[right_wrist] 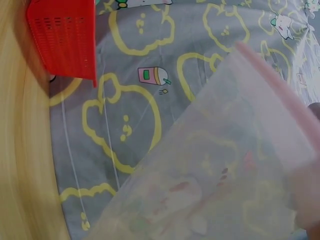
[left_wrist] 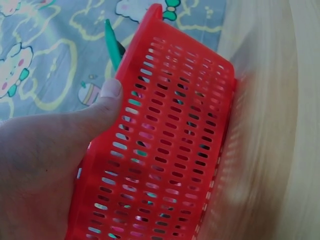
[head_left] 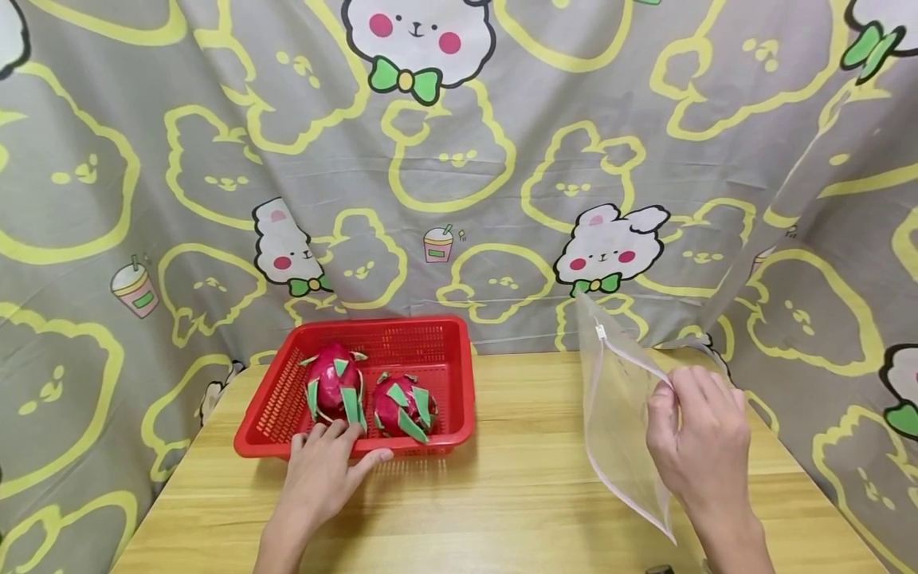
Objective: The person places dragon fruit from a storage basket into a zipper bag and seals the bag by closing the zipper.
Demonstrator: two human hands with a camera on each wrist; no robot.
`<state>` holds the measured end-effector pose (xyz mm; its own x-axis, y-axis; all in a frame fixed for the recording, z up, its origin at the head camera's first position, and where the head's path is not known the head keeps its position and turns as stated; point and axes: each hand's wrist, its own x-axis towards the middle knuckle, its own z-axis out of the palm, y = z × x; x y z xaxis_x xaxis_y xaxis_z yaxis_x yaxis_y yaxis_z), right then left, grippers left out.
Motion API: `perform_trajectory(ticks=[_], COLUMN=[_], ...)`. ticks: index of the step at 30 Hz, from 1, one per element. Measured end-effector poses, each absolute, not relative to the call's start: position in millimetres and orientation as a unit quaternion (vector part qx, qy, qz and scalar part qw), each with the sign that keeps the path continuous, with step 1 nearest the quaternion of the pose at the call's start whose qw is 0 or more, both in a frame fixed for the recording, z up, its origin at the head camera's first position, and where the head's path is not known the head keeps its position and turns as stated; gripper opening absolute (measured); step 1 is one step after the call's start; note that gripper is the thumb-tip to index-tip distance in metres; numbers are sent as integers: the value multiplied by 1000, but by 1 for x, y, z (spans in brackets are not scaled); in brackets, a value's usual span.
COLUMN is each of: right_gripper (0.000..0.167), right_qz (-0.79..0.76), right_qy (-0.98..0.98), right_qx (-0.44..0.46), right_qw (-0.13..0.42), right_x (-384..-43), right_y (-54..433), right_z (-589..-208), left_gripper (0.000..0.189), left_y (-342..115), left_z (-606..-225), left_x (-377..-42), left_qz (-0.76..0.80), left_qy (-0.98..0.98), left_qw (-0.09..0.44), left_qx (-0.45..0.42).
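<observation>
Two pink dragon fruits with green scales, one on the left [head_left: 335,384] and one on the right [head_left: 404,408], lie in a red plastic basket [head_left: 462,383]. My left hand [head_left: 315,474] grips the basket's near rim, fingers reaching over it beside the left fruit. Its thumb [left_wrist: 107,97] lies along the rim in the left wrist view, where the other fingers are hidden. My right hand [head_left: 699,438] pinches the upper edge of a translucent zip bag [head_left: 620,414], which hangs upright with its mouth partly apart. A white slider [head_left: 601,332] sits at the bag's far corner.
The basket and bag are over a light wooden table [head_left: 516,510]. A grey curtain [head_left: 495,199] with yellow cartoon outlines rises behind the table and along both sides. A small dark object [head_left: 660,569] shows at the bottom edge near the right wrist.
</observation>
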<state>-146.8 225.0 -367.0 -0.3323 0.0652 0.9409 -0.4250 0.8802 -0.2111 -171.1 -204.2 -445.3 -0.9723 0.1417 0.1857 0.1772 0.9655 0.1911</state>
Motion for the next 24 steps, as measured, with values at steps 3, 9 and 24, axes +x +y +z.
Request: perform_trajectory(ticks=[3, 9, 24], right_gripper=[26, 26, 26], right_qz=[219, 229, 251], right_qy=[-789, -785, -772], right_qx=[112, 110, 84], right_qw=[563, 564, 578], right_x=[-147, -148, -146], right_y=[225, 224, 222], right_z=[-367, -366, -368], left_gripper=[76, 66, 40], left_y=[-203, -199, -174], left_z=[-443, -436, -408], left_x=[-168, -161, -147], left_qz=[-119, -145, -207], left_qy=[-986, -982, -963], left_qw=[81, 82, 114], left_qx=[-81, -90, -131])
